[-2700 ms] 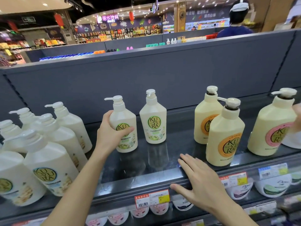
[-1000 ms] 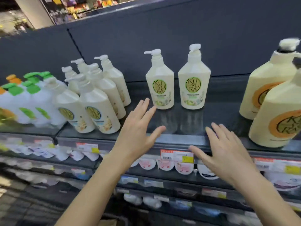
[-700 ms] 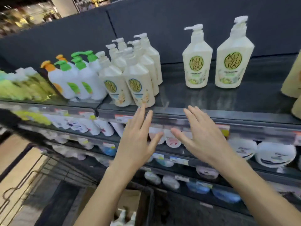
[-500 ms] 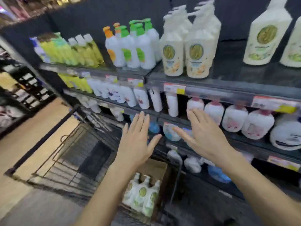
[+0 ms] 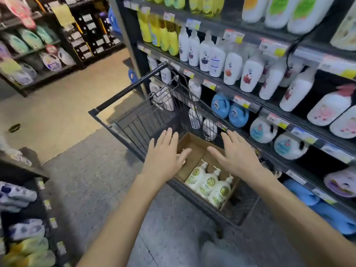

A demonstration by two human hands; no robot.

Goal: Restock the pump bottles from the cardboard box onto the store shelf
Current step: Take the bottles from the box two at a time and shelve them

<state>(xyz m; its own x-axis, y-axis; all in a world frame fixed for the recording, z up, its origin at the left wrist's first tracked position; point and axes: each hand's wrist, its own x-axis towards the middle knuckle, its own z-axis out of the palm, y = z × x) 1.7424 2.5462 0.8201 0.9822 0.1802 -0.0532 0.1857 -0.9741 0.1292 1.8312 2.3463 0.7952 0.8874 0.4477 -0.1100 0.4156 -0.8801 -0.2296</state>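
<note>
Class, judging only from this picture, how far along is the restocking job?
Done: half the cardboard box looks empty. In hand: nothing; the left hand and right hand hover open above it. Left: three pump bottles wait inside the box, in the cart.

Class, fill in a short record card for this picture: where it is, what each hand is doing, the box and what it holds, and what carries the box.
place: shop aisle beside stocked shelves
left hand: open, empty, above the box's left edge
right hand: open, empty, above the box
cardboard box: open, far part looks empty
pump bottles: three visible, cream with green labels, at the near end
trolley: black wire, holds the box
</note>
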